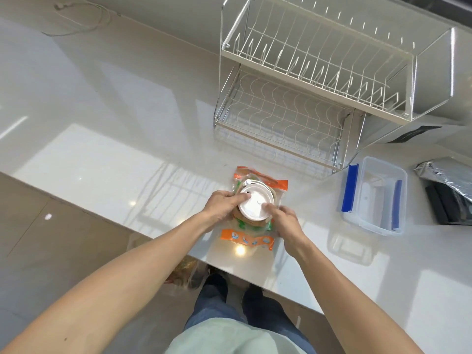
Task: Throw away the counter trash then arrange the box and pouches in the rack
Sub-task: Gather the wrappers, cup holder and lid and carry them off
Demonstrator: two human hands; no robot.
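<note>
One glossy white table (107, 159); white-lidded brown paper cup (255, 204) gripped by left hand (221, 206) and right hand (284, 219), atop orange-trimmed clear pouch (251, 238).

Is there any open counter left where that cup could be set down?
Yes. The counter is bare left of the orange pouch and the wire rack. A narrower bare strip separates the pouch from the clear box. It is crowded at right, where box and silver pouch lie.

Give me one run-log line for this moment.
left hand + right hand: on white-lidded cup | cup: atop orange pouch | clear box: on counter | rack: empty
</note>
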